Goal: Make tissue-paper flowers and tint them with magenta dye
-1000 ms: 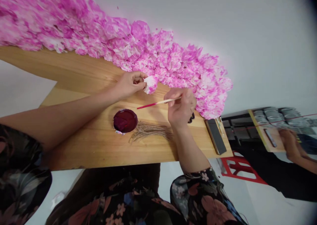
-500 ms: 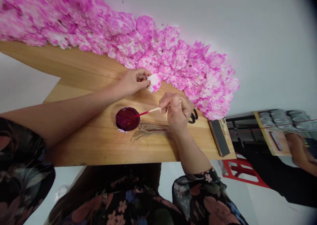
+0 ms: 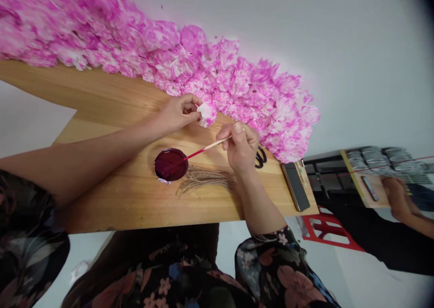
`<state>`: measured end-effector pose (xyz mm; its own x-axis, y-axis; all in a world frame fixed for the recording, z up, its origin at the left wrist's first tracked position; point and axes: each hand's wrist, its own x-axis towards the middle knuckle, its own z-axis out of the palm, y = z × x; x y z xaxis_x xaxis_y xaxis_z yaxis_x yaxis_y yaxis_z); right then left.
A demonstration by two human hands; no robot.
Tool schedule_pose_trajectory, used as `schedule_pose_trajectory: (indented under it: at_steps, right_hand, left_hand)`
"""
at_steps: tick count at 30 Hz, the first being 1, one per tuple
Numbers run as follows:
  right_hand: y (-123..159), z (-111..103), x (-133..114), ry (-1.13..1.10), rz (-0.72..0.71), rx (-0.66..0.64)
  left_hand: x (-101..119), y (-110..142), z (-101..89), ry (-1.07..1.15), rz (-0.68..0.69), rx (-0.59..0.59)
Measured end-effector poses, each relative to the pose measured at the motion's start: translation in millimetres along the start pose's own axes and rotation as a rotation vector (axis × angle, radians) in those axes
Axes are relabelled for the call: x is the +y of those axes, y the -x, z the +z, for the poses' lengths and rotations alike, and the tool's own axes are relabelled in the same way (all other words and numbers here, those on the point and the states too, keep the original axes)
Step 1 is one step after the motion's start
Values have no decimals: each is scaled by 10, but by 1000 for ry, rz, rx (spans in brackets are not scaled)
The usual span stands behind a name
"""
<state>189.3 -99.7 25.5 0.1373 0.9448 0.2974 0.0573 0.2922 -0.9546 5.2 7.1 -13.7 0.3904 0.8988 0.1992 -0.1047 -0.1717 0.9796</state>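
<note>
Between thumb and fingers, my left hand (image 3: 181,113) pinches a small white flower (image 3: 206,114) with pink-edged petals, held above the wooden table. My right hand (image 3: 240,146) is closed around a thin wooden stick (image 3: 212,145), its lower part stained deep red. The stick's tip reaches into a round bowl of dark red liquid (image 3: 170,164), which stands below my left hand. A bundle of thin brown stems (image 3: 206,180) lies between the bowl and my right wrist. Black-handled scissors (image 3: 260,157) are partly hidden behind my right hand.
A long heap of pink and white flowers (image 3: 162,50) runs along the table's far edge by the wall. A dark phone (image 3: 295,187) lies at the right end of the table (image 3: 135,208). Beyond are a red stool (image 3: 328,229) and another person's arm (image 3: 407,208) at a second table.
The view has shifted slightly. My right hand is a little higher, and the stick slants more steeply, its tip still in the bowl. My left hand keeps hold of the flower.
</note>
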Motion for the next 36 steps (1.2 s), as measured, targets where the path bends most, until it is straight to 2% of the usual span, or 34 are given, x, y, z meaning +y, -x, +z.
schedule_pose_trajectory:
  at_steps: [3, 8, 12, 16, 25, 33, 36]
  right_hand:
    - [-36, 32, -21, 13, 48, 47]
    - [-221, 28, -92, -117, 35, 295]
    - [-347, -56, -80, -124, 46, 392]
    - [-384, -99, -23, -102, 60, 403]
    - [-359, -48, -3, -99, 83, 421]
    - [-454, -186, 42, -127, 97, 494]
    - [-449, -171, 21, -163, 99, 501]
  left_hand:
    - [-43, -12, -9, 13, 10, 2]
    - [-80, -26, -32, 40, 2, 7]
    - [-79, -30, -43, 39, -6, -9]
    - [-81, -31, -41, 23, 12, -10]
    - [-76, -28, -31, 14, 12, -12]
    - [-107, -36, -31, 69, 4, -8]
    - [-108, -40, -32, 49, -3, -11]
